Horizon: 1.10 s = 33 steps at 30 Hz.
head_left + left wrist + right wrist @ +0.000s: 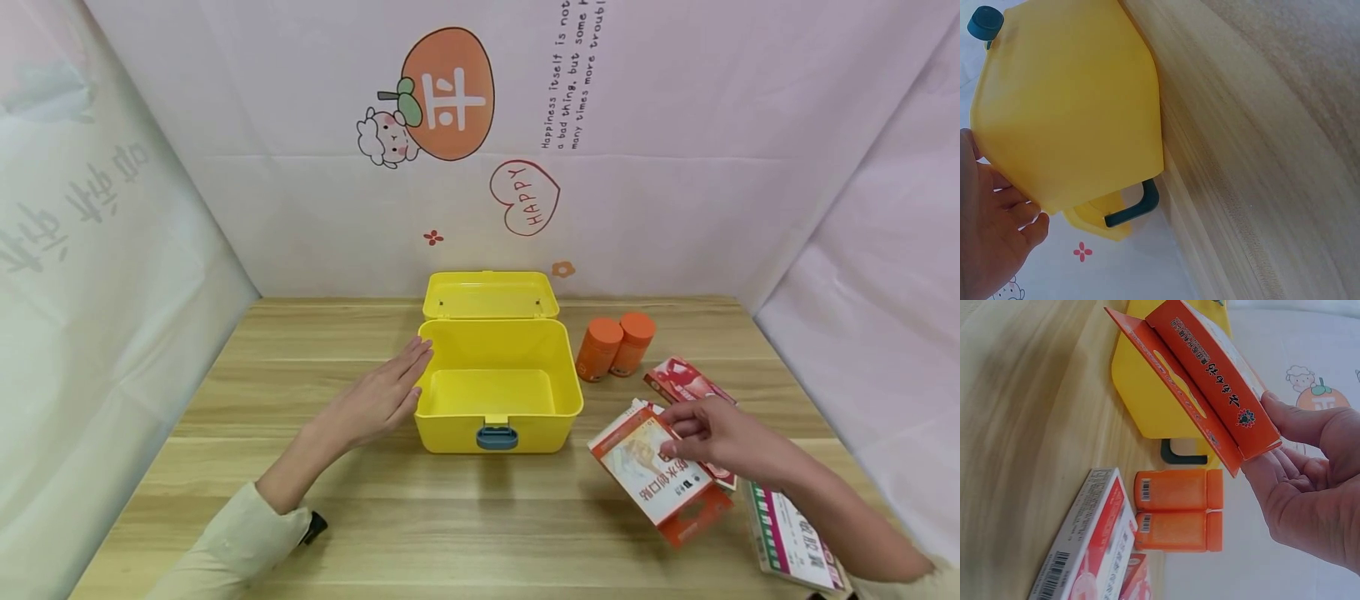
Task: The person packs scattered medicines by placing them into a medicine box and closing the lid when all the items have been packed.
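A yellow box [495,433] with a blue-green latch stands on the wooden table, its lid [491,296] tipped back and its inside bare. My left hand [382,396] lies along the box's left rim with straight fingers; in the left wrist view the hand [1000,231] touches that edge. To the right of the box, my right hand [712,433] pinches an orange and white adhesive bandage box [652,467] between thumb and fingers. That bandage box [1216,381] is held tilted above the table in the right wrist view, its hanging flap on the near side.
Two orange bottles [600,350] stand right of the yellow box. A red carton [686,379] lies behind my right hand, another red and white carton [1091,544] beside it. A green and white carton [795,533] lies under my right forearm. Printed cloth [637,208] hangs behind the table.
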Each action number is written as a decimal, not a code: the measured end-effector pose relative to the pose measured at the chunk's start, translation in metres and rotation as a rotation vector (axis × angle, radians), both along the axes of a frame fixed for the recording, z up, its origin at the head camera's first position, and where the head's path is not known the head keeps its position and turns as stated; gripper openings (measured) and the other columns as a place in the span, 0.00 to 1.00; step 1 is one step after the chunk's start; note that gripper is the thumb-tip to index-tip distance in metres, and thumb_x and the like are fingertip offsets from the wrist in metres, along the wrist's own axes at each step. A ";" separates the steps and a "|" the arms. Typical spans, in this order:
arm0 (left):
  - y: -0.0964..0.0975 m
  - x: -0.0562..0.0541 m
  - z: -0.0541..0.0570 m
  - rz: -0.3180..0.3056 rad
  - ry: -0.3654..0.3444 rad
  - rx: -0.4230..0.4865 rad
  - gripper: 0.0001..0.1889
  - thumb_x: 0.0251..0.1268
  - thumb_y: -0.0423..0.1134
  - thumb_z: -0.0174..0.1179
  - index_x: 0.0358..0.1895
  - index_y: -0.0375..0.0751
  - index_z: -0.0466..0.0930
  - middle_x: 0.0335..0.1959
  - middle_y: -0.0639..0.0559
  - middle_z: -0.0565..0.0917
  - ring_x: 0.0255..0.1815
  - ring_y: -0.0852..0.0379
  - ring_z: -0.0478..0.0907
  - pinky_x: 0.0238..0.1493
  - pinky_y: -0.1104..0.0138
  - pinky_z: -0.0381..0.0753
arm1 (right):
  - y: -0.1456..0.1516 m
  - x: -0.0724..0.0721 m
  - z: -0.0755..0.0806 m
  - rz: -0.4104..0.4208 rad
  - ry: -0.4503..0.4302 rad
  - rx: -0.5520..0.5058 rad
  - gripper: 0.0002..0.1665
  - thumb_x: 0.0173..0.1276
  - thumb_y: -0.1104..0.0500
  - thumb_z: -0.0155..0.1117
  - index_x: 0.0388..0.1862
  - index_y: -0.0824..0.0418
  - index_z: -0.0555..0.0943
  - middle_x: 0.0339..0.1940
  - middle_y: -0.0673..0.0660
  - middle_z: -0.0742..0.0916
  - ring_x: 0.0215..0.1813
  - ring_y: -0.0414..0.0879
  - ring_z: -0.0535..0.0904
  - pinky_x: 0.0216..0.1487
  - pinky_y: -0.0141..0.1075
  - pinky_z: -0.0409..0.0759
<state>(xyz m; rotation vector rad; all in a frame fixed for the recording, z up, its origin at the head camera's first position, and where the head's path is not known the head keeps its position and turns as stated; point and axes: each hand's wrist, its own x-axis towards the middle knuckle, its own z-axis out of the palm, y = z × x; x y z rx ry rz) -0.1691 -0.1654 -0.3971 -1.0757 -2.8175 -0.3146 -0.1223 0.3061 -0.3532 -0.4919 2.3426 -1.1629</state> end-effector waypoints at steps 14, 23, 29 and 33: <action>0.000 0.001 -0.001 0.014 -0.002 -0.007 0.30 0.80 0.44 0.40 0.78 0.31 0.52 0.81 0.41 0.54 0.82 0.45 0.51 0.77 0.51 0.62 | -0.018 -0.012 0.017 0.031 0.004 -0.010 0.29 0.70 0.61 0.64 0.61 0.83 0.72 0.43 0.61 0.90 0.41 0.39 0.87 0.41 0.32 0.86; 0.000 -0.001 -0.001 0.012 -0.017 -0.005 0.30 0.81 0.45 0.38 0.78 0.32 0.51 0.82 0.42 0.53 0.83 0.46 0.49 0.78 0.50 0.61 | -0.028 -0.017 0.026 0.045 0.046 0.027 0.29 0.71 0.59 0.64 0.61 0.80 0.73 0.44 0.59 0.90 0.41 0.38 0.86 0.41 0.31 0.86; 0.000 -0.001 -0.002 0.015 -0.023 -0.008 0.30 0.81 0.44 0.39 0.78 0.32 0.51 0.82 0.42 0.52 0.83 0.46 0.49 0.78 0.51 0.60 | -0.034 -0.023 0.032 0.070 0.069 0.014 0.27 0.70 0.60 0.65 0.61 0.77 0.76 0.38 0.57 0.91 0.36 0.40 0.86 0.37 0.33 0.86; 0.000 -0.001 -0.002 0.014 -0.021 -0.001 0.30 0.80 0.42 0.41 0.78 0.31 0.52 0.81 0.41 0.53 0.83 0.45 0.49 0.78 0.50 0.61 | -0.040 -0.027 0.037 0.076 0.079 0.038 0.26 0.70 0.58 0.65 0.60 0.75 0.77 0.39 0.56 0.90 0.37 0.41 0.86 0.38 0.32 0.86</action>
